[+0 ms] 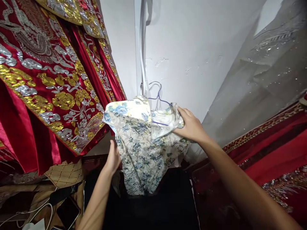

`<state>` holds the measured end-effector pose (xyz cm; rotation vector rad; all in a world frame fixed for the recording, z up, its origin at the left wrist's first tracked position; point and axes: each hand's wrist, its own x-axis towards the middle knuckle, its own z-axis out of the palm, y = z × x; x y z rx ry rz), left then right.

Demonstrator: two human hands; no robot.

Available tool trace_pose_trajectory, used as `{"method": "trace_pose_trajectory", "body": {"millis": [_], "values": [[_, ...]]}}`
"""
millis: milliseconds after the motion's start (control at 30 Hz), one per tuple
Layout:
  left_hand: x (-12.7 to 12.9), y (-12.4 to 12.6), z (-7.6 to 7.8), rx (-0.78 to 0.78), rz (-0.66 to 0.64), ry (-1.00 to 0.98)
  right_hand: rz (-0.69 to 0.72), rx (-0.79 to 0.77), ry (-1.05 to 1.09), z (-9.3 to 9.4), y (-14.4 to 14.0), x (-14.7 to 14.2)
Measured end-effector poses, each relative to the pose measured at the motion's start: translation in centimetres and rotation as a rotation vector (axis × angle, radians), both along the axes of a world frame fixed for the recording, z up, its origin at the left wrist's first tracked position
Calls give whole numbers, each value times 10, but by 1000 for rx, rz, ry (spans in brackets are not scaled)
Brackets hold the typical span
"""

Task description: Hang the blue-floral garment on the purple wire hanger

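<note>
One floral top lies partly around a purple hanger, apparently being adjusted there. The right hand has its fingers grasping the neckline edge; I cannot tell whether the left hand grips. Next seemingly calls for steadying the hanger.

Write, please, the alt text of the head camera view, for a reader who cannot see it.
A floral garment, with a purple hanger at its neck, is held by the right hand; the left hand is at its opposite edge. Behind is a white wall; red embroidered cloth hangs at picture left.
</note>
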<state>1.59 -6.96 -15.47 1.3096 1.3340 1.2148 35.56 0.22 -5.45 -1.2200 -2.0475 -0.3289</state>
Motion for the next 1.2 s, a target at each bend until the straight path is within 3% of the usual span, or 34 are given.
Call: {"method": "trace_pose_trajectory", "body": {"millis": [67, 100, 200, 267, 333, 433, 500, 567, 633, 700, 800, 933, 1100, 1200], "values": [[11, -12, -34, -44, 164, -410, 33, 18, -44, 21, -1, -11], [18, -17, -49, -75, 180, -526, 47, 28, -57, 30, -3, -17], [38, -33, -80, -136, 196, -620, 109, 2, -50, 43, -17, -28], [45, -43, -90, -147, 239, -614, 195, -67, 22, 36, -33, -31], [46, -52, -97, -186, 274, -619, 367, -157, 232, 12, -53, -38], [45, -63, -100, -227, 269, -627, 642, -198, 880, -54, -84, -66], [44, -69, -95, -190, 233, -581, 416, -219, 1248, -104, -100, -96], [45, -72, -87, -131, 174, -491, 176, -521, 1372, -144, -107, -126], [47, -75, -78, -104, 133, -419, 183, -868, 1277, -165, -108, -146], [48, -78, -71, -143, 117, -411, 238, -988, 1137, -168, -105, -154], [46, -81, -67, -195, 85, -468, 250, -953, 1028, -156, -104, -146], [42, -82, -67, -254, -18, -563, 330, -1022, 966, -143, -113, -132], [44, -81, -75, -342, 144, -606, 417, -1088, 985, -144, -118, -122], [48, -75, -82, -279, 234, -592, 422, -1121, 1052, -145, -117, -117]]}}
